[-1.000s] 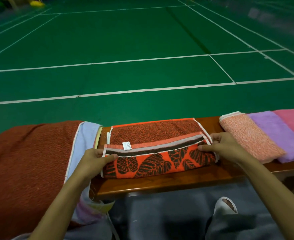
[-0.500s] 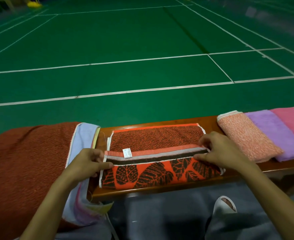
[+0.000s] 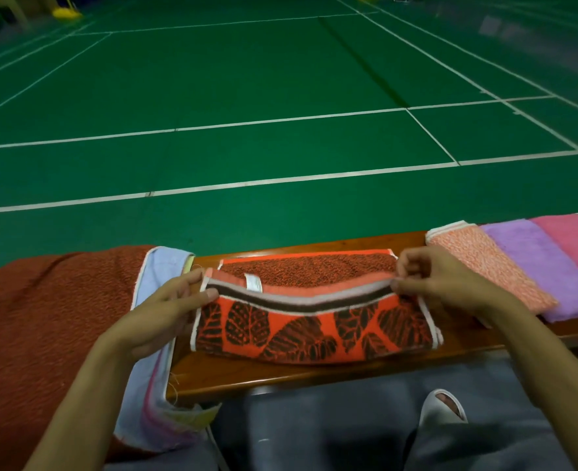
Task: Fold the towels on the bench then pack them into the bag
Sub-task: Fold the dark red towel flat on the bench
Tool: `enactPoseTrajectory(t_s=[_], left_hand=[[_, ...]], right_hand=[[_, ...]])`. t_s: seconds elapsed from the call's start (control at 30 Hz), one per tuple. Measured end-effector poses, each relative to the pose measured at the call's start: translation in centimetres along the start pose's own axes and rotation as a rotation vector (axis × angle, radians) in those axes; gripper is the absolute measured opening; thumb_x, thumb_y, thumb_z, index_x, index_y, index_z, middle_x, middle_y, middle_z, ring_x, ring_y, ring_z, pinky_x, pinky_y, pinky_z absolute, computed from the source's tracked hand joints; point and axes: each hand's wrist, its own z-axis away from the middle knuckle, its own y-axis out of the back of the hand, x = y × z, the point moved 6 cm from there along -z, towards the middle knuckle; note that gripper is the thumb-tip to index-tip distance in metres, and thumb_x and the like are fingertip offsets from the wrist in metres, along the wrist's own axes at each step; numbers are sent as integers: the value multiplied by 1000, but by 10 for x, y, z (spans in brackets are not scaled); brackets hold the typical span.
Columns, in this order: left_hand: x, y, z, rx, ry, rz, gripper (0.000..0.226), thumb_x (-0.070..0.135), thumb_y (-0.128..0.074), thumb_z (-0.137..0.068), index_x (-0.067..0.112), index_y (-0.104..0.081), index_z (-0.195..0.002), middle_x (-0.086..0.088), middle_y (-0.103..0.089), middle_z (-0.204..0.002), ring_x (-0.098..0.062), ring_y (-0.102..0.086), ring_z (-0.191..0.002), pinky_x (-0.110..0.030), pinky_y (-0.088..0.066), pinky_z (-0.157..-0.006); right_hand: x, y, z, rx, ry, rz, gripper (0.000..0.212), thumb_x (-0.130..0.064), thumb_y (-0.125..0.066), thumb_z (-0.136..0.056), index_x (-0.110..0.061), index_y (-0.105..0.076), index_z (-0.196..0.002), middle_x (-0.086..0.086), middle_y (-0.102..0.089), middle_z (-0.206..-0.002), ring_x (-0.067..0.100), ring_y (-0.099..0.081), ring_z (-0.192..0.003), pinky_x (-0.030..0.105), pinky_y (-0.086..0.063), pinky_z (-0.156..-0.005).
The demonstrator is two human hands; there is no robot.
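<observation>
Head view: left hand (image 3: pixel 165 311) and right hand (image 3: pixel 440 283) each pinch an end of the striped edge of the orange leaf-print towel (image 3: pixel 308 331) on the desk (image 3: pixel 281 379); that edge, flat half a second ago, now lifts and sags between them, so another fold is likely starting and packing remains ahead

Indoor sports hall: beyond your desk (image 3: pixel 281 372) you see a green court floor (image 3: pixel 247 79) crossed by white boundary lines (image 3: pixel 281 180).
</observation>
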Motion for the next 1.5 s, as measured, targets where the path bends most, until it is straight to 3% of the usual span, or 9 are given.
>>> enactPoseTrajectory(t_s=[0.1,0.2,0.43,0.57,0.67,0.87,1.3,1.4,1.5], left_hand=[[-2,1,-11,181,-89,103,30,18,-51,-104,9,-57,-132,-20,-73,-118,-38,-71,-112,-49,-61,-90],[-18,1,-17,415,-99,-244,26,35,-49,-107,13,-59,-117,-7,-78,-101,-29,-75,-99,-39,-61,-79],[-16,0,-12,484,-91,-530,29,39,-72,-94,24,-56,-113,5,-73,-104,-21,-74,-93,-41,-61,-76],[7,-28,8,753,-354,-1052,40,45,-59,-98,17,-54,-126,-6,-64,-123,-32,-59,-115,-47,-51,-92],[20,-87,-4,516,-532,-1166,58,49,-32,-107,20,-36,-158,1,-32,-165,-23,-23,-155,-44,-18,-127],[-40,-127,-40,258,-380,-1404,73,63,13,-97,30,7,-162,4,14,-169,-18,16,-158,-42,8,-128],[-51,-88,-34,422,-257,-1344,78,65,10,-96,26,9,-163,-3,16,-170,-20,17,-156,-41,10,-126],[-50,-89,-36,436,-237,-1324,83,70,8,-93,26,8,-163,-4,15,-170,-23,16,-157,-43,9,-127],[-43,-97,-35,451,-244,-1300,86,76,2,-93,27,4,-164,-4,16,-170,-26,18,-157,-46,9,-126]], right_hand=[[13,4,-7,298,-78,-537,38,-6,-84,-65,-9,-59,-93,6,-68,-69,15,-65,-53,25,-54,-49],[47,-9,-11,426,-278,-627,50,3,-80,-77,-3,-59,-122,16,-71,-86,19,-70,-57,31,-58,-51],[50,-2,3,401,-251,-334,57,3,-77,-85,-15,-53,-133,15,-75,-111,28,-74,-99,42,-59,-77],[2,-15,14,607,98,329,54,-37,-64,-96,-14,-50,-142,9,-64,-135,26,-60,-124,48,-47,-108],[-30,-76,9,351,230,743,72,-58,-26,-99,-22,-26,-162,4,-17,-170,27,-12,-158,51,-13,-127],[8,-148,-3,20,110,1004,66,-55,-14,-105,-33,7,-163,-2,18,-170,22,25,-155,56,3,-126],[55,-51,0,143,-81,981,77,-59,4,-94,-28,7,-164,-3,12,-172,25,11,-158,51,-2,-127],[49,-43,4,335,-99,893,74,-54,-29,-103,-19,-9,-165,12,-15,-170,34,-20,-154,52,-26,-121],[37,-26,18,638,-192,886,64,-52,-60,-93,0,-51,-130,23,-55,-127,39,-51,-116,48,-46,-90]])
